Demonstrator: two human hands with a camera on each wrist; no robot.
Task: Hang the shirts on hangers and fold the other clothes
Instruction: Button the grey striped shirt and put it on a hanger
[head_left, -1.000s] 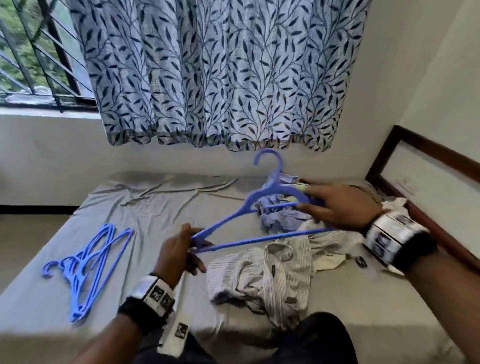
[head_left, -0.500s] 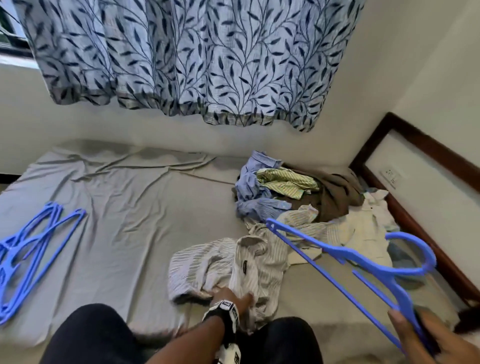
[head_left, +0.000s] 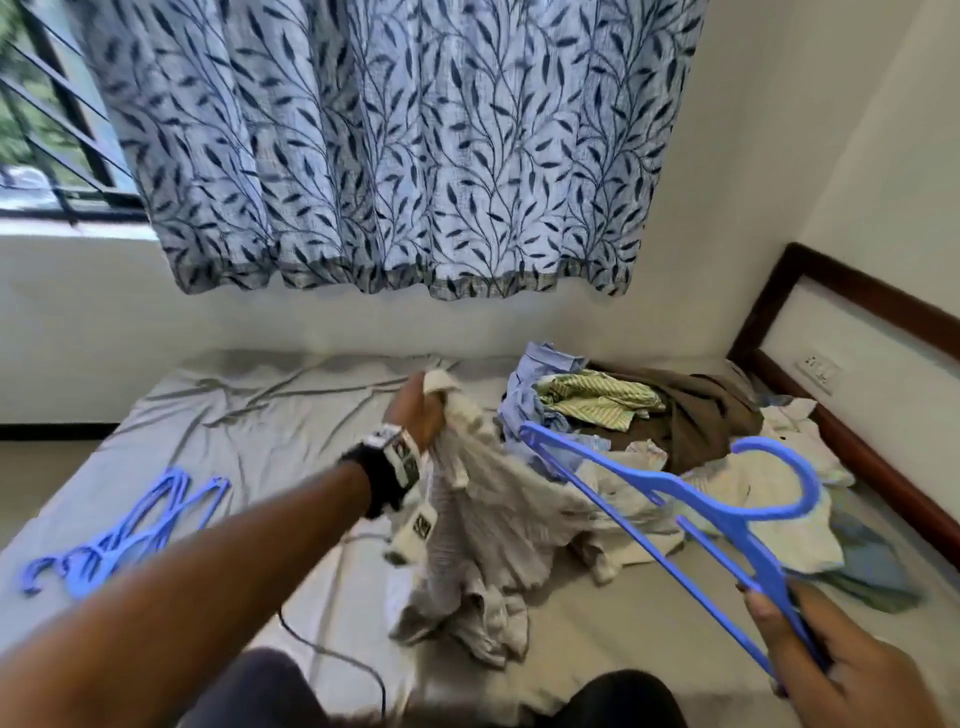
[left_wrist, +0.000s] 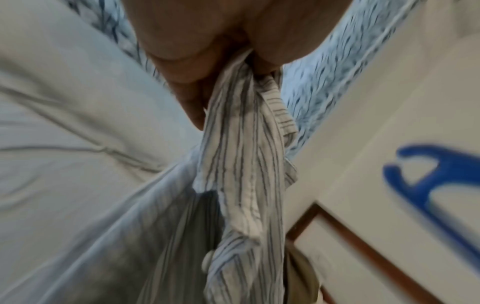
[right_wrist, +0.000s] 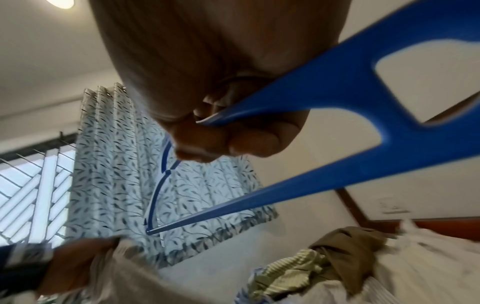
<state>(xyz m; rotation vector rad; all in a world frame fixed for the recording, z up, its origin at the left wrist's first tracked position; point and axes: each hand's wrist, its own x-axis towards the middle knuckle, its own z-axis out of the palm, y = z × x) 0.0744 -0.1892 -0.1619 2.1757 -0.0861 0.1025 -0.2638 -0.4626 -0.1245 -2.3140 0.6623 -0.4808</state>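
I can't make out any readable text, brand, number or sign from here. The band on my left wrist (head_left: 390, 460) and the white tag hanging under it (head_left: 422, 525) carry black-and-white square marker patterns, but no letters or digits. The striped shirt (left_wrist: 241, 164), the blue hanger (head_left: 675, 525) and the wall socket plate (head_left: 821, 370) show no legible print.

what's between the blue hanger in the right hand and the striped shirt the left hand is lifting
Nothing visible. The left hand holds the striped shirt up off the bed, and the blue hanger, gripped by the right hand, has its near tip beside the shirt with open air between.
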